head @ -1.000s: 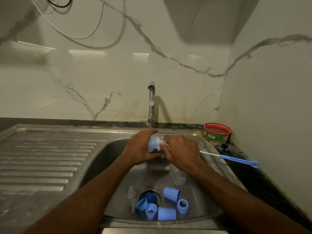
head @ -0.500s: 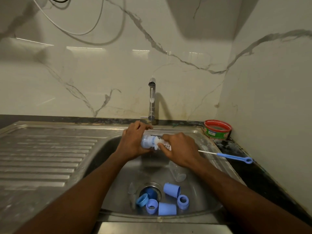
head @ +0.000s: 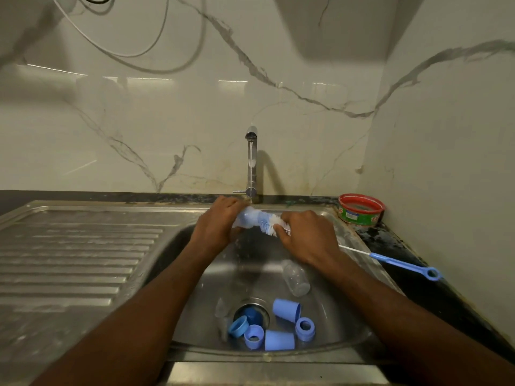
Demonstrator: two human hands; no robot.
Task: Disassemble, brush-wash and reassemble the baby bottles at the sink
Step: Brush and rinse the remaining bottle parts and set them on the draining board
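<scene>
2 hands over the sink [head: 172, 246], both busy. My left hand [head: 216, 228] is curled round a clear baby bottle [head: 246, 217], held on its side just under the tap [head: 252, 162]; a thin stream of water appears to be running. My right hand [head: 306, 239] grips the bottle brush [head: 271, 224] near its head, fingers closed round the wire; the white and blue bristles sit at the bottle's mouth, partly inside, and the blue handle [head: 404, 265] sticks out over the right counter. Progress, judged from the basin: disassembly looks done. 1 more clear bottle [head: 296, 277] lies loose on the sink floor. Around the drain [head: 252, 313] lie 2 blue caps [head: 286, 310], 3 blue collar rings [head: 305, 328], and what looks like clear teats [head: 221, 310], hard to make out. I cannot tell which of these are already washed. Left to do, as I read it: finish this bottle, wash the rest, then reassemble everything. A red-rimmed tub [head: 361, 209] stands in the back corner.
</scene>
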